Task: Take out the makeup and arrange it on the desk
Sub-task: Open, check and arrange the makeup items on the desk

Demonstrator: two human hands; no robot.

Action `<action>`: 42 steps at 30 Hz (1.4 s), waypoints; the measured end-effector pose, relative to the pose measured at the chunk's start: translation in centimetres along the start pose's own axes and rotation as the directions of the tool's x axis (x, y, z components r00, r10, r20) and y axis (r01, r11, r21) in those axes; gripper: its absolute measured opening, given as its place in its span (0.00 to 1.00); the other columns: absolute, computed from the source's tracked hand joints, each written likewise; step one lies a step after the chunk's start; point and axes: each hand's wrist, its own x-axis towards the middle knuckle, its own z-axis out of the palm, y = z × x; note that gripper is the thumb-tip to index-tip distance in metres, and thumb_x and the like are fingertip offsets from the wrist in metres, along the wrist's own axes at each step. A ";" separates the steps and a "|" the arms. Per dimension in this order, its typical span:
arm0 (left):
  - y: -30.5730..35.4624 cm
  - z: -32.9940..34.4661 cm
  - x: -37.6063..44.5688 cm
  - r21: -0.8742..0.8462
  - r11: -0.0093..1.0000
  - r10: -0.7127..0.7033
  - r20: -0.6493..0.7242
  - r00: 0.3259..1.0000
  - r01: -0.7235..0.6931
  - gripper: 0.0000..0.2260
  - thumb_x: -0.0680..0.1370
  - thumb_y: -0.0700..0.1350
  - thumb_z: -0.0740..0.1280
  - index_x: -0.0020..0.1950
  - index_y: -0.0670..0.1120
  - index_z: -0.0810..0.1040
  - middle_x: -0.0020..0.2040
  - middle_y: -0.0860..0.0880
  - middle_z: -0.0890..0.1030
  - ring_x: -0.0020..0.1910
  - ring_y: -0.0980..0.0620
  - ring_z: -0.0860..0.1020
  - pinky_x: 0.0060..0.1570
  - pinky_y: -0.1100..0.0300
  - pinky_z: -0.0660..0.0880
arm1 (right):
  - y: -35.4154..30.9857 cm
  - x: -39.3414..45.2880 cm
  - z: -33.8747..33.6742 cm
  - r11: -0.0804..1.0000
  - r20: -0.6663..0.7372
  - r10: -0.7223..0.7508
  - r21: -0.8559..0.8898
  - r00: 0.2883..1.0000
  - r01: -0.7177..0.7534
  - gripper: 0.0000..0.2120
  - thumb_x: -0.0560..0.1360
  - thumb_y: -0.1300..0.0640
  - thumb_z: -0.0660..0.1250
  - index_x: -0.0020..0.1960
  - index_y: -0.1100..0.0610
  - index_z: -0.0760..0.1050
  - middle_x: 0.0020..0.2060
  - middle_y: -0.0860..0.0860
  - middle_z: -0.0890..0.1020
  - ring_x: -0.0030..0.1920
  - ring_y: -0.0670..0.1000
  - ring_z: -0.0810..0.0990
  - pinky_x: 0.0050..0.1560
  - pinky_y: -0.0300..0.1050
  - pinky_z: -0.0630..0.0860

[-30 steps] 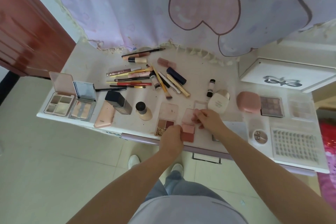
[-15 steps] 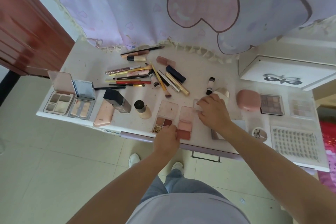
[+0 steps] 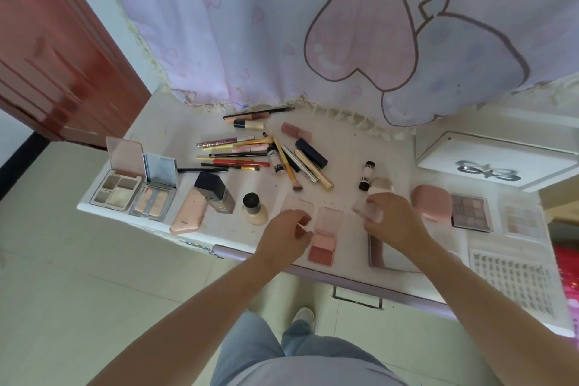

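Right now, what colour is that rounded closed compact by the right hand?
Soft pink compact, clearest in the head view.

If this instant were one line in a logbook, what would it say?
stage: arranging makeup on desk | left hand: over open blush palette, grip unclear | right hand: holding small clear case

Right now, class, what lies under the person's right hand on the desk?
The right hand holds a small clear case. Below the wrist a mirror lies flat on the desk, partly covered by the arm. Anything beneath the palm is hidden.
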 end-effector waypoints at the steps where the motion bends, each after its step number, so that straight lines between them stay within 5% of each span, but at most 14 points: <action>1: 0.6 -0.5 0.3 -0.081 0.997 0.003 0.014 1.000 -0.001 0.15 0.76 0.41 0.65 0.62 0.42 0.73 0.57 0.48 0.77 0.50 0.54 0.76 0.47 0.73 0.68 | -0.1 -0.7 -0.9 0.988 -0.002 0.028 0.153 1.000 -0.027 0.19 0.71 0.60 0.68 0.61 0.60 0.73 0.56 0.54 0.77 0.53 0.51 0.75 0.54 0.37 0.69; 3: 2.3 -1.7 0.6 -0.269 0.963 0.014 0.086 0.996 0.010 0.20 0.74 0.41 0.68 0.66 0.43 0.71 0.55 0.52 0.75 0.48 0.58 0.75 0.41 0.79 0.70 | -0.7 -2.0 -2.8 0.927 0.015 0.035 0.372 0.999 -0.038 0.16 0.69 0.63 0.70 0.57 0.59 0.76 0.50 0.51 0.78 0.44 0.46 0.75 0.44 0.26 0.70; 6: 4.7 -3.1 0.6 -0.517 0.856 0.107 0.201 0.974 0.013 0.24 0.73 0.37 0.69 0.68 0.43 0.69 0.56 0.52 0.76 0.49 0.59 0.77 0.44 0.75 0.74 | -2.1 -3.8 -5.3 0.813 0.030 -0.043 0.581 0.999 0.018 0.15 0.67 0.67 0.71 0.47 0.50 0.77 0.44 0.46 0.79 0.42 0.45 0.78 0.43 0.24 0.73; 12: 6.2 -4.7 -0.4 -0.686 0.726 0.226 0.189 0.956 -0.036 0.18 0.72 0.30 0.67 0.61 0.41 0.74 0.46 0.54 0.80 0.38 0.67 0.80 0.45 0.71 0.77 | -4.3 -5.6 -7.3 0.717 -0.046 -0.139 0.684 0.989 0.132 0.21 0.66 0.71 0.71 0.42 0.45 0.76 0.41 0.39 0.79 0.38 0.33 0.79 0.44 0.25 0.74; 20: 5.1 -5.2 -1.0 -0.724 0.684 0.204 0.069 0.977 -0.092 0.14 0.70 0.27 0.67 0.53 0.39 0.78 0.39 0.54 0.83 0.38 0.62 0.81 0.44 0.69 0.78 | -5.9 -5.2 -7.0 0.691 -0.038 -0.106 0.716 0.994 0.101 0.16 0.65 0.70 0.72 0.51 0.60 0.80 0.39 0.39 0.79 0.35 0.32 0.79 0.42 0.24 0.75; 28: 4.9 -5.2 -1.7 -0.735 0.675 0.210 0.098 0.973 -0.071 0.18 0.71 0.25 0.64 0.49 0.47 0.77 0.36 0.58 0.84 0.38 0.63 0.81 0.42 0.70 0.78 | -5.1 -5.0 -6.8 0.621 0.001 -0.106 0.781 0.994 0.065 0.19 0.69 0.71 0.67 0.52 0.51 0.77 0.34 0.37 0.81 0.34 0.33 0.79 0.39 0.25 0.74; 32: 4.6 -4.6 -1.5 -0.730 0.684 0.192 0.196 0.962 0.012 0.18 0.72 0.25 0.63 0.54 0.45 0.76 0.43 0.55 0.83 0.39 0.62 0.82 0.44 0.67 0.79 | -4.1 -4.7 -6.6 0.590 0.050 -0.083 0.807 0.995 0.009 0.13 0.73 0.64 0.65 0.42 0.47 0.81 0.34 0.41 0.84 0.39 0.42 0.80 0.46 0.32 0.76; 35: 4.3 -3.2 -1.3 -0.664 0.742 0.108 0.248 0.963 0.088 0.19 0.72 0.25 0.64 0.59 0.39 0.74 0.45 0.53 0.79 0.34 0.66 0.80 0.42 0.71 0.78 | -3.0 -4.3 -5.7 0.594 0.115 -0.043 0.801 0.992 -0.067 0.09 0.76 0.62 0.61 0.47 0.54 0.80 0.40 0.48 0.83 0.41 0.46 0.80 0.46 0.32 0.77; 38: 3.6 -0.4 -1.4 -0.586 0.790 -0.016 0.277 0.961 0.182 0.18 0.72 0.25 0.64 0.60 0.35 0.73 0.40 0.51 0.76 0.30 0.64 0.78 0.34 0.73 0.76 | -1.4 -3.9 -3.5 0.668 0.168 0.052 0.727 0.984 -0.159 0.11 0.77 0.62 0.60 0.41 0.54 0.79 0.37 0.47 0.81 0.36 0.45 0.75 0.32 0.29 0.72; 42: 2.4 5.0 -1.5 -0.400 0.879 -0.193 0.197 0.961 0.258 0.15 0.72 0.30 0.67 0.58 0.34 0.75 0.41 0.47 0.79 0.39 0.56 0.76 0.34 0.74 0.71 | 0.5 -3.1 0.0 0.678 0.263 0.194 0.660 0.945 -0.323 0.09 0.75 0.62 0.63 0.39 0.58 0.79 0.32 0.48 0.80 0.31 0.47 0.72 0.27 0.31 0.69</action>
